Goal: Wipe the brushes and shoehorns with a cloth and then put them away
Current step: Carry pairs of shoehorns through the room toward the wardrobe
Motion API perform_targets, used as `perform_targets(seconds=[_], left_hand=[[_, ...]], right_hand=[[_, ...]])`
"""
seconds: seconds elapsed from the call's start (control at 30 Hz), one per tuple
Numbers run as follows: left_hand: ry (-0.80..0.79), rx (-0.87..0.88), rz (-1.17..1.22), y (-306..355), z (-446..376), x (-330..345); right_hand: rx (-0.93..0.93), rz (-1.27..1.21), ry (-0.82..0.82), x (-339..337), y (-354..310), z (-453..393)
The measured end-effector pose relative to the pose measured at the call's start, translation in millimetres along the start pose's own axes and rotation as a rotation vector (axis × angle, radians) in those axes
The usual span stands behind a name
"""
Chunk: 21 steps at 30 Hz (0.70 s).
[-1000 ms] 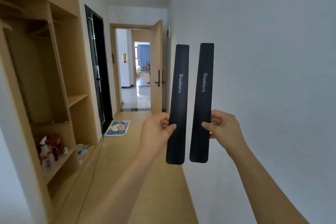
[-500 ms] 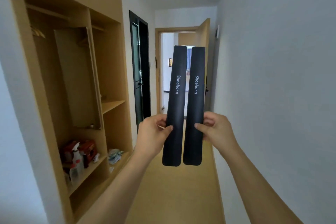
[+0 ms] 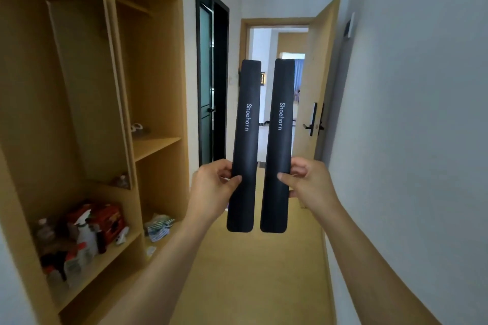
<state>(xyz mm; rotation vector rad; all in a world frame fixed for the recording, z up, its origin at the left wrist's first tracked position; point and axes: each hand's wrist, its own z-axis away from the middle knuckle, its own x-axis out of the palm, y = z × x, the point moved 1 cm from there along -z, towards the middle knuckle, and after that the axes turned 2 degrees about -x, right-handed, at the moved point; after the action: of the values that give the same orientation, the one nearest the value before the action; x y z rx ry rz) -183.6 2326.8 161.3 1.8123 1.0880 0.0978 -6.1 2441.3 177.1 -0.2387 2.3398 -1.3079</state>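
We hold two black shoehorns upright, side by side and apart: our left hand (image 3: pixel 214 190) pinches the left shoehorn (image 3: pixel 244 145), our right hand (image 3: pixel 307 185) the right shoehorn (image 3: pixel 277 145). Left of them the wooden shelving (image 3: pixel 155 144) waits; neither is stowed, and we judge wiping unconfirmed, no cloth in hand.

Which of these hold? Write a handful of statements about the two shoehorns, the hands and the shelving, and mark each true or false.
1. Each hand holds one shoehorn upright: the left hand holds the left shoehorn, the right hand the right shoehorn. True.
2. The shoehorns are crossed over each other. False: they stand side by side with a narrow gap between them.
3. A cloth is wrapped round one shoehorn. False: neither hand holds a cloth.
4. A white spray bottle stands on a low shelf of the wooden shelving at the left. True.
5. The door at the far end is shut. False: it stands open.
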Motion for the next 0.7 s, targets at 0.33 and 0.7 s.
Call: perform_targets(seconds=[0.33, 0.7], left_hand=[[-0.051, -0.008, 0.062, -90, -220, 67], [0.047, -0.049, -0.067, -209, -391, 103]], right_hand=[[0.038, 0.042, 0.054, 27, 96, -214], [-0.012, -0.121, -0.051, 110, 207, -419]])
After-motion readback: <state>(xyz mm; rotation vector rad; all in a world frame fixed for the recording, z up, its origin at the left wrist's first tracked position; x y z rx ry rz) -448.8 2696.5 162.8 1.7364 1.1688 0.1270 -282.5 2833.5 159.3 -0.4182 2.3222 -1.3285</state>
